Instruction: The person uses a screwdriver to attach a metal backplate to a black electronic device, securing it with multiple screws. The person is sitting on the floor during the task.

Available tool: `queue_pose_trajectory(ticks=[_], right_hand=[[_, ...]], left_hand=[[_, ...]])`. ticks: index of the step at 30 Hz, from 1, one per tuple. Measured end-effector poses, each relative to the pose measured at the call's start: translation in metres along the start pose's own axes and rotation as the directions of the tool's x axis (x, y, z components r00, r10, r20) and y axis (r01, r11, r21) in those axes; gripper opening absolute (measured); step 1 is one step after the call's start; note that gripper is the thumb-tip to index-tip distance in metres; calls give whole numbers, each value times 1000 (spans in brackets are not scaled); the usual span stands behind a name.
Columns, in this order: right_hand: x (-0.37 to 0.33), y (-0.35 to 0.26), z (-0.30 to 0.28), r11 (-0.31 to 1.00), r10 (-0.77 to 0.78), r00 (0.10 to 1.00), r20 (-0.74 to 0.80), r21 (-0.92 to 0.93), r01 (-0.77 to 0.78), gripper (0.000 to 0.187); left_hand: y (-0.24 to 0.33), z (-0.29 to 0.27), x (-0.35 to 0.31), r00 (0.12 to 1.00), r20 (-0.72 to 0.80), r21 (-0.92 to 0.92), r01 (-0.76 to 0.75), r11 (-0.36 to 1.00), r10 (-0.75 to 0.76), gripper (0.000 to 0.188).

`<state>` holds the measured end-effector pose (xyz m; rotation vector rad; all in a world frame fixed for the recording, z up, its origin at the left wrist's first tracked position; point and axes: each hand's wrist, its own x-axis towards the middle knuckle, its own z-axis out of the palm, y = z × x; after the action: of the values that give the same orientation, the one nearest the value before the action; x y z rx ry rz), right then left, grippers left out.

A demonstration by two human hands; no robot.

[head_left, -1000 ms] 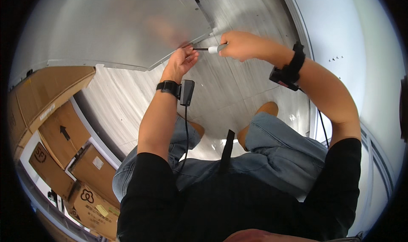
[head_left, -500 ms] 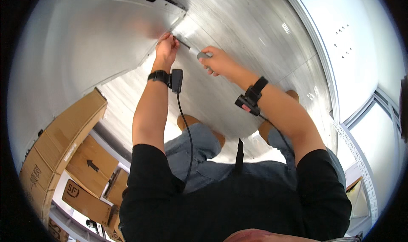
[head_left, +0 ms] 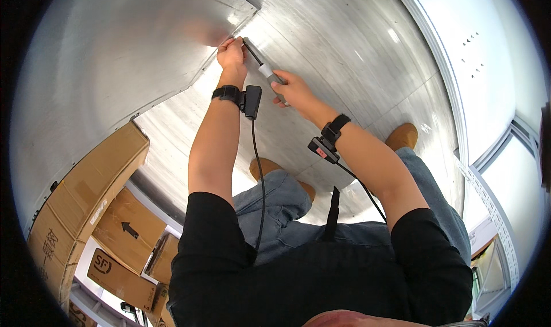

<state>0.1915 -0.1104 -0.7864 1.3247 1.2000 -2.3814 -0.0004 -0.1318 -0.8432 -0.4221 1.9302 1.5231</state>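
Observation:
My right hand (head_left: 294,92) is wrapped round the grey handle of a screwdriver (head_left: 266,70). The tool's white collar and dark shaft slant up and left toward the lower edge of a large metal panel (head_left: 143,46). Close to the shaft's far end, the fingers of my left hand (head_left: 232,53) are pinched together at the panel edge. Whatever they hold is too small or hidden to name. I cannot tell whether the screwdriver tip touches a screw.
Several cardboard boxes (head_left: 129,229) are stacked at the lower left, beside the panel. A white panel (head_left: 476,51) with small holes stands on the right. Grey wood-patterned floor (head_left: 344,46) lies between. Black cables (head_left: 258,178) run from straps on both my wrists.
My hands have shifted slightly right in the picture. The screwdriver now stands at a steeper slant, its shaft showing more fully beside my left fingers.

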Motion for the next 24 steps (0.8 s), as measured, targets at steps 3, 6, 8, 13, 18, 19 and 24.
queue_pose_trajectory(ticks=[3,6,8,13,18,19,24], right_hand=[[6,5,2,1000,-17,999,-29,9,17,48],[10,6,2,1000,-22,999,-37,-13,22,47],[13,5,2,999,-28,999,-28,-35,27,47],[16,-2,3,997,-22,998,-52,-70,19,45],[20,-3,4,997,-14,998,-68,-75,9,46],[19,-4,4,997,-14,997,-74,-83,8,46],[19,-3,5,996,-5,996,-90,-86,-3,45]], left_hand=[[2,7,-4,997,-66,8,-41,999,41,20],[-1,8,4,994,-107,2,-32,999,32,17],[-3,7,5,994,-106,-25,-28,999,25,15],[-5,5,11,995,-95,-72,1,997,-8,11],[-1,11,8,990,-140,-129,13,991,-32,4],[1,12,7,990,-133,-120,25,993,-41,4],[5,11,3,991,-120,-107,53,993,-65,5]])
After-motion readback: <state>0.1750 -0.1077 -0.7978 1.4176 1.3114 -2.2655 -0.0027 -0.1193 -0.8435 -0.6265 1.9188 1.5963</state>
